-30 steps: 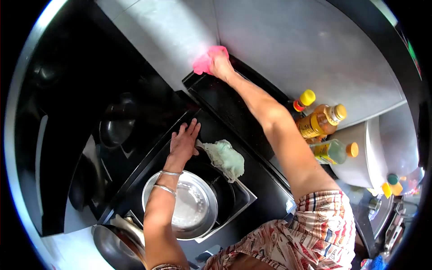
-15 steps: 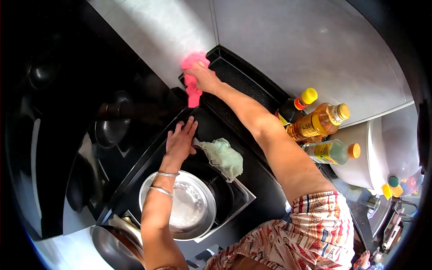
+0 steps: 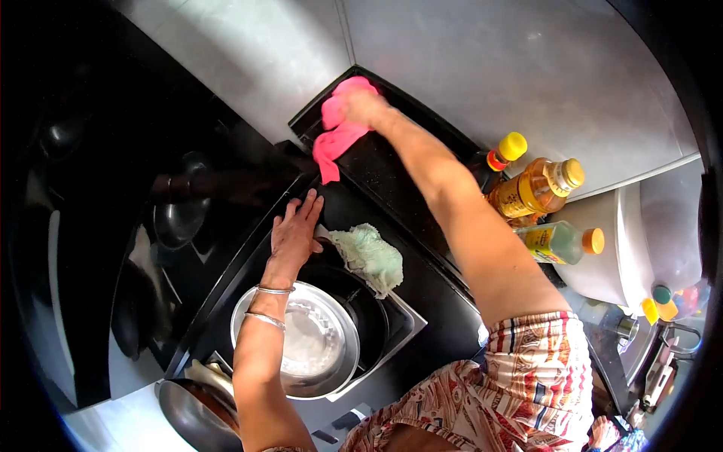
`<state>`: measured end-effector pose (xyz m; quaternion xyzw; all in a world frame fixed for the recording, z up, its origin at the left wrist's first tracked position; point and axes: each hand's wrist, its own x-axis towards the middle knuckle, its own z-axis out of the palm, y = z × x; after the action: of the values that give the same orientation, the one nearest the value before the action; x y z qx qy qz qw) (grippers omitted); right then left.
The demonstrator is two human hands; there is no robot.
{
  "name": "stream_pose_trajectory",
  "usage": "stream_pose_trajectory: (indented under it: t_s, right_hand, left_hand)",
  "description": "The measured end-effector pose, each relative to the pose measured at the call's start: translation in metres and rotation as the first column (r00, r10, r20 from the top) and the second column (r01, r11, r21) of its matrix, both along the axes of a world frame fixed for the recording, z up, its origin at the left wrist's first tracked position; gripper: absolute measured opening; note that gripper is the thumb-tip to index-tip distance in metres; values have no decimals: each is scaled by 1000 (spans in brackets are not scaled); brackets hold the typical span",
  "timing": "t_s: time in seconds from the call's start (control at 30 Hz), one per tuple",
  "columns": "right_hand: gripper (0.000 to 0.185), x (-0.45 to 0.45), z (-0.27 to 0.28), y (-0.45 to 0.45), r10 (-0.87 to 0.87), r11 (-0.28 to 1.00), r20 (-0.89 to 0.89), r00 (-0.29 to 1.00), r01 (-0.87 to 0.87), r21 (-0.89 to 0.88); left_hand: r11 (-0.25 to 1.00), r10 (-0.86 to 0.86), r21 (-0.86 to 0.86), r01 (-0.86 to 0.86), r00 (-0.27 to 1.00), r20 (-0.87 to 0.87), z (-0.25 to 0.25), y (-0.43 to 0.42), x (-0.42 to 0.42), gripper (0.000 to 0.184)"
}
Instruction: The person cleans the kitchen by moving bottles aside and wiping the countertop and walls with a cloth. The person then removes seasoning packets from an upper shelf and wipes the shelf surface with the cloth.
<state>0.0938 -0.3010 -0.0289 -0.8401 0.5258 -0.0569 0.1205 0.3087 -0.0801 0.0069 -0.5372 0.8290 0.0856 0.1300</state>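
Observation:
A bright pink cloth (image 3: 337, 140) lies bunched under my right hand (image 3: 364, 107), which presses it into the far corner of the black ledge (image 3: 384, 167). The fingers are wrapped round the cloth, and one end trails toward the stove. My left hand (image 3: 295, 232) rests with spread fingers on the black stove surface (image 3: 429, 316), holding nothing. Just right of it lies a pale green cloth (image 3: 367, 258). Below my left hand, partly under my forearm, a shiny metal pan (image 3: 316, 343) sits over the burner.
Along the ledge stand a dark bottle with a yellow cap (image 3: 512, 147), an oil bottle (image 3: 535, 188) and a clear bottle with an orange cap (image 3: 561, 242). A white container (image 3: 602, 264) is behind them. A wok (image 3: 192, 414) sits at the lower left.
My right hand has moved the pink cloth from the ledge's left end by the wall rightward into the corner area. My left hand stays on the stove surface.

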Motion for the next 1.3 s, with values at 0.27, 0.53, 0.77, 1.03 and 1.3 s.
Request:
stream_pose_trajectory:
  t_s: [0.27, 0.53, 0.77, 1.03, 1.3]
  right_hand:
    - [33, 20, 19, 32, -158, 987, 165, 974, 151, 56]
    - [38, 50, -40, 25, 392, 920, 474, 788, -341, -194]
    - [58, -18, -4, 3, -146, 986, 166, 975, 129, 105]
    - [68, 1, 18, 89, -205, 966, -213, 955, 232, 111]
    - [51, -19, 3, 188, -246, 969, -59, 967, 246, 2]
  left_hand:
    - [999, -45, -13, 45, 997, 58, 0, -4, 1, 99]
    - [999, 5, 35, -7, 999, 36, -2, -3, 0, 99]
    - [999, -20, -39, 23, 997, 77, -4, -1, 1, 99]
    - [1000, -8, -10, 9, 996, 91, 0, -2, -2, 100]
    - [1000, 15, 10, -16, 996, 84, -3, -2, -5, 101]
